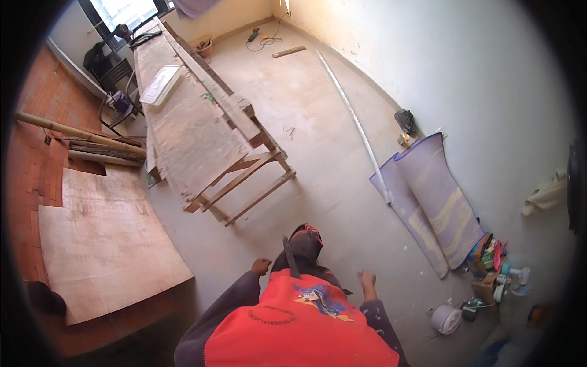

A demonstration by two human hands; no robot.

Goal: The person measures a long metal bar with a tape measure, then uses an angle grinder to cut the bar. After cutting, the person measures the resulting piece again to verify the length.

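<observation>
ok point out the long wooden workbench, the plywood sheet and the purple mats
long wooden workbench [189, 131], head view, middle of its plank top
plywood sheet [104, 244], head view, centre of its face
purple mats [443, 202], head view, middle of the upper mat

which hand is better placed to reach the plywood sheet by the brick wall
Left, probably. The left hand hangs on the side where the plywood sheet leans; the right hand is on the far side of the body. Both look empty.

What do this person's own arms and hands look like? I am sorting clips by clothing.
Both forearms are covered by long dark grey-purple sleeves, the right one flecked with pale spots. The sleeves join a bright red-orange top with a blue and yellow cartoon print. The left hand and right hand are bare: no gloves, no watch visible.
</observation>
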